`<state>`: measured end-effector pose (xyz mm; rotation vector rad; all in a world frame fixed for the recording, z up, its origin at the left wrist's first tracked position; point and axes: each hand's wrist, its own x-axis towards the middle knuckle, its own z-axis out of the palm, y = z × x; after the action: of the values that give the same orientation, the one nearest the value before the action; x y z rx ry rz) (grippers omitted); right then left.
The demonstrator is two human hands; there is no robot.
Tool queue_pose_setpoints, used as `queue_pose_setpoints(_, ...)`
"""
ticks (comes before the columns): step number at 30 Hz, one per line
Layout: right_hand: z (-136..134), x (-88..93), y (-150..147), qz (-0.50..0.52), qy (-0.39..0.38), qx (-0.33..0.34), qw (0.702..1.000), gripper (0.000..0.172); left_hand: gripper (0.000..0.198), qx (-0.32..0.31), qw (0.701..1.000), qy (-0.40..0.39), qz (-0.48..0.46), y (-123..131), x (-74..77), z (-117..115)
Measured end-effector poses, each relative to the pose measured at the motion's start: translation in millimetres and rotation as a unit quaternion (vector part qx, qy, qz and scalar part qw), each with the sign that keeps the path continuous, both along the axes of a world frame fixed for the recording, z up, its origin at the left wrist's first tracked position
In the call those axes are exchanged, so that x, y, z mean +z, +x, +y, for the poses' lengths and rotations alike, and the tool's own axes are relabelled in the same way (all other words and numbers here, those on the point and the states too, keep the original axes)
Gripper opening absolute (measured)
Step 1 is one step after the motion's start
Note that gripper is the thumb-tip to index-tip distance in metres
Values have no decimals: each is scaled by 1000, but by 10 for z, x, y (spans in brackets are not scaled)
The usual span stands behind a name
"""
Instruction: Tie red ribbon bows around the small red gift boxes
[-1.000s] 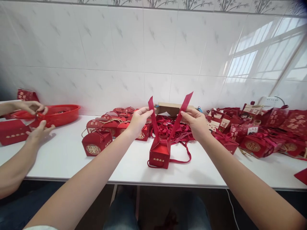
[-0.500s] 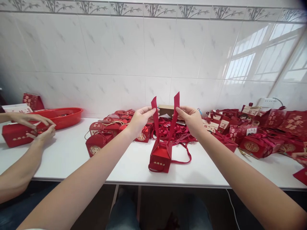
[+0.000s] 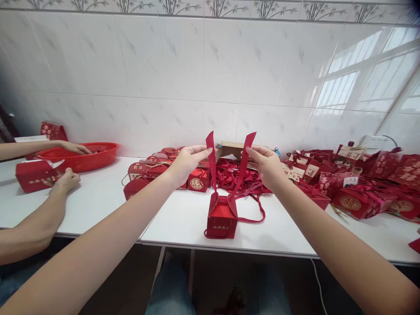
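A small red gift box (image 3: 223, 216) with gold lettering stands upright near the table's front edge. Red ribbon (image 3: 212, 168) runs up from its top in two tails. My left hand (image 3: 192, 162) pinches the left tail close to its slanted end. The right tail is pinched by my right hand (image 3: 264, 162), so both tails rise taut in a narrow V. One ribbon loop lies on the table to the right of the box, and another hangs at its lower left.
Behind the box lies a heap of red ribbons (image 3: 241, 177) by an open cardboard carton (image 3: 229, 145). Finished-looking red boxes (image 3: 199, 180) stand left, more red boxes (image 3: 352, 202) right. At far left, a co-worker's hand (image 3: 75, 148) reaches into a red basin (image 3: 98, 158); the other steadies a red box (image 3: 33, 176).
My hands have spread slightly apart, and the ribbon tails lean wider. The gift box's top flaps gape more. The co-worker's one hand has moved from their box into the basin.
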<state>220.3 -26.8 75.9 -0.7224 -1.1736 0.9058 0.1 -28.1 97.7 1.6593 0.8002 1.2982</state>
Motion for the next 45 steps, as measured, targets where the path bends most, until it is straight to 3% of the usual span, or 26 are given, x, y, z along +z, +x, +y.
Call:
queue_pose_setpoints(6,-24,10,-16,25,-2,16,1000,19,31,20,1000,4,-13,35,39,3)
queue_pose_setpoints(15,-32,38,-108,23,-1,56,998,22,30,-13,1000,-2,-22,167,28,-23)
queue_pose_setpoints(24,-42,-12,4,61,5,47,997,19,30,1,999,-11,-45,213,-3,-58)
queue_pose_setpoints(34,-121,-29,64,-73,33,-15,997,28,38,27,998,-10,-53,170,17,-49)
queue_pose_setpoints(38,-115,-12,20,-45,42,10,998,28,36,22,999,-6,-42,189,31,-58)
queue_pose_setpoints(42,-86,64,-60,-30,-8,68,997,28,35,39,999,25,-18,236,43,-50)
queue_pose_setpoints(45,-78,151,-141,-56,-26,80,995,25,36,14,1000,24,-3,278,48,-38)
